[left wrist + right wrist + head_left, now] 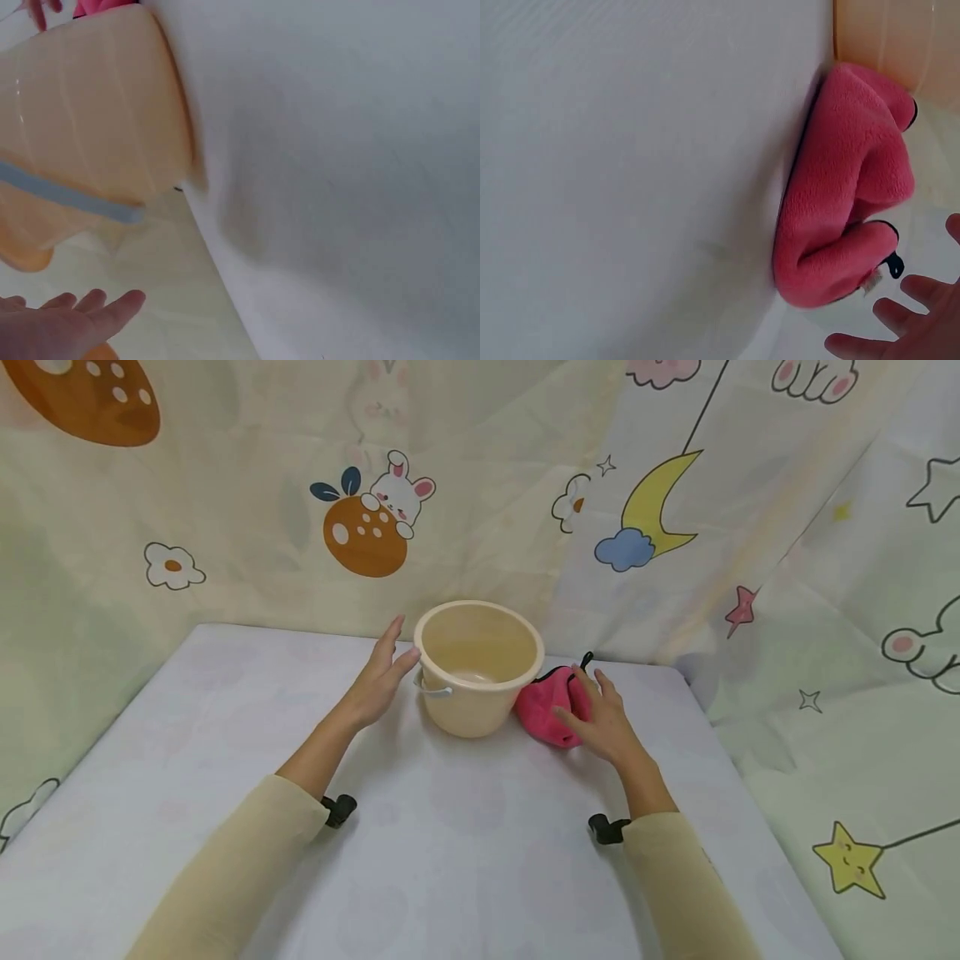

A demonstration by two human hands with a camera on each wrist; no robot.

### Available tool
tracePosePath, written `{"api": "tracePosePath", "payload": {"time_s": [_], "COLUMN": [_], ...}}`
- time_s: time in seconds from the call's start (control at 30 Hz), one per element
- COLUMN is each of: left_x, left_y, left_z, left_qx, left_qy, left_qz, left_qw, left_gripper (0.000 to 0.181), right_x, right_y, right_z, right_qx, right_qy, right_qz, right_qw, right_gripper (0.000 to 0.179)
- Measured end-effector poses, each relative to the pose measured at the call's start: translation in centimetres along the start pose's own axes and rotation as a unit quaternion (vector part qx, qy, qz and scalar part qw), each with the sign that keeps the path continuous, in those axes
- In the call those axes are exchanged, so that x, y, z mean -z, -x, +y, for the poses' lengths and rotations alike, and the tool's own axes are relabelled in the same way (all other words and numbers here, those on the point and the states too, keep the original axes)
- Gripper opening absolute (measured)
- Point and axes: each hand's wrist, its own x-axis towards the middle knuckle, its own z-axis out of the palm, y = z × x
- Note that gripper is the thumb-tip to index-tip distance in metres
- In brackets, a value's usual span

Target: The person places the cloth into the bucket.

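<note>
A cream plastic bucket (472, 710) stands upright near the back of the table, its pale handle (435, 690) hanging down on the left side. Just left of its rim is my left hand (375, 685), fingers extended; whether it touches the rim I cannot tell. Against the bucket's right side lies a crumpled pink cloth (847, 180) with black edging and a black hanging loop (895, 264). My right hand (603, 722) is over the cloth's right part in the head view, fingers spread. In the right wrist view, its fingers (859, 346) are apart from the cloth and hold nothing.
A white cover lies over the table (465, 860). Behind it and to the right hangs a cartoon-printed curtain (495, 518), close to the table's back edge. Small black devices sit at the left wrist (341, 811) and right wrist (606, 829).
</note>
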Motion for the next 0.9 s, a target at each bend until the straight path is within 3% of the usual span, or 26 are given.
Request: {"api": "tracePosePath", "payload": {"time_s": [0.23, 0.47, 0.63, 0.9], "left_x": [-1.6, -3.0, -3.6, -3.2], "left_y": [-1.1, -1.1, -0.8, -0.7], "left_z": [0.0, -0.1, -0.1, 0.2], "left_qx": [0.021, 0.053, 0.070, 0.071], "left_qy": [0.084, 0.154, 0.174, 0.182], "left_qz": [-0.003, -0.016, -0.007, 0.006], "left_qw": [0.9962, 0.9865, 0.9823, 0.9807], "left_gripper": [0.087, 0.085, 0.082, 0.081], "right_x": [-1.7, -2.8, -3.4, -4.3], "right_y": [-1.4, -1.9, -2.1, -2.9], "right_z": [-0.5, -0.4, -0.4, -1.4], "right_qx": [-0.009, -0.015, -0.006, 0.005], "right_qy": [-0.012, 0.004, 0.028, 0.089], "right_qz": [-0.019, -0.022, -0.028, -0.033], "right_qw": [0.9997, 0.9996, 0.9992, 0.9955], "right_gripper": [0.085, 0.081, 0.077, 0.064]}}
